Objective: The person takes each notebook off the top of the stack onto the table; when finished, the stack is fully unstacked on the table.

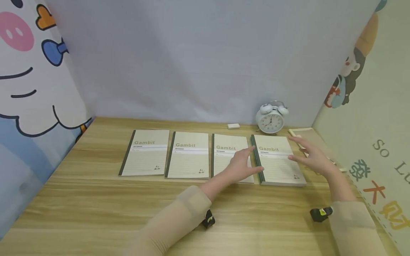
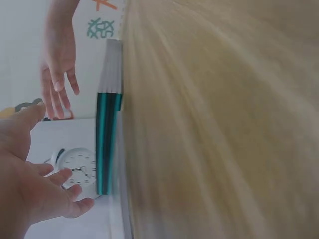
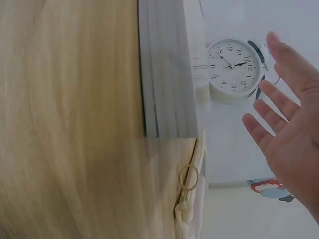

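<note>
At the right of the row on the table lies a thick stack of notebooks (image 1: pixel 277 169) with cream covers and dark green spines. My left hand (image 1: pixel 241 164), fingers spread, is at the spine side of this stack, overlapping the third notebook (image 1: pixel 228 142) in the head view. On the opposite side my right hand (image 1: pixel 314 159) is held with fingers extended toward the stack's right edge. Both wrist views show the palms empty, the fingers apart from the stacked page edges (image 3: pixel 167 84) and the green spines (image 2: pixel 105 144).
Two more Gambit notebooks, one far left (image 1: pixel 145 156) and one beside it (image 1: pixel 188 158), lie flat in the row. Behind stand a white alarm clock (image 1: pixel 270 120) and a small white block (image 1: pixel 233 126). A flat cream pouch (image 1: pixel 309 135) with a ring (image 3: pixel 189 178) lies by the right wall.
</note>
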`<state>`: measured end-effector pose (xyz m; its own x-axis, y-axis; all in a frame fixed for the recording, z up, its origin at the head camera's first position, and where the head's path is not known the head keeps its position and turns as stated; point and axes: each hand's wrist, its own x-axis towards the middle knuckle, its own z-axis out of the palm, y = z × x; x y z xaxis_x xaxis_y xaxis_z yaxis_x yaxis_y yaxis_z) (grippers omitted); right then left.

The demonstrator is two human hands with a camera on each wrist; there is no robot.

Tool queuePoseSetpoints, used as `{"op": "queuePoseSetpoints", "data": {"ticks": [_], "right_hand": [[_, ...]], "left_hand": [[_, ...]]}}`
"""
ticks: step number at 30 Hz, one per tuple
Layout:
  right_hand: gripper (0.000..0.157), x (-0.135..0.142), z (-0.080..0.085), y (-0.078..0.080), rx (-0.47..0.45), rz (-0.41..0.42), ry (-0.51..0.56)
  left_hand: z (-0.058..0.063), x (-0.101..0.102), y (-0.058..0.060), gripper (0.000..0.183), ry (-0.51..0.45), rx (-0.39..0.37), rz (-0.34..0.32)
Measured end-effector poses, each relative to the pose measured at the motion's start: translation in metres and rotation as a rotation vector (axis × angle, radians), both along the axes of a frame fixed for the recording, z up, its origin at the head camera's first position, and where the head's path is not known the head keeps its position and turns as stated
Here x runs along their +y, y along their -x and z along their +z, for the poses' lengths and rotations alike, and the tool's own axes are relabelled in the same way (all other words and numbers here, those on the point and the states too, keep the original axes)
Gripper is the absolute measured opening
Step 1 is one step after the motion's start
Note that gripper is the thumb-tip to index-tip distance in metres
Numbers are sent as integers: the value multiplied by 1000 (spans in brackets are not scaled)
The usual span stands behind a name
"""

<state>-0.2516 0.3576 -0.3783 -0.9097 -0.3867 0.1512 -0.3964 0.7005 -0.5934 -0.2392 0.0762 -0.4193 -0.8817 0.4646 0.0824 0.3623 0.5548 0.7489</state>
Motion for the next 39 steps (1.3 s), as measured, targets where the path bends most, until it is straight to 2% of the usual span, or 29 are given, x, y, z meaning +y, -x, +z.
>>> {"op": "queuePoseSetpoints", "data": {"ticks": [3, 8, 11, 14, 19, 23, 39], "right_hand": [[74, 8, -7, 5, -82, -14, 1], [82, 20, -20, 8, -202, -40, -103], [84, 23, -26, 11, -198, -24, -159], [84, 22, -28, 13, -185, -20, -171], [85, 20, -25, 13, -225, -59, -209], [83, 19, -24, 11, -277, -74, -222], [80, 12, -28, 12, -306, -83, -210]], "left_hand": [[-8, 12, 5, 89, 33, -36, 23], [-13, 26, 12, 93, 119, 0, 32], [-13, 31, 16, 91, 214, 30, 34], [-11, 36, 20, 92, 309, 35, 49], [-8, 43, 22, 95, 383, 15, 80], [-8, 45, 20, 95, 400, -7, 98], [-14, 40, 24, 87, 312, -61, 115]]}}
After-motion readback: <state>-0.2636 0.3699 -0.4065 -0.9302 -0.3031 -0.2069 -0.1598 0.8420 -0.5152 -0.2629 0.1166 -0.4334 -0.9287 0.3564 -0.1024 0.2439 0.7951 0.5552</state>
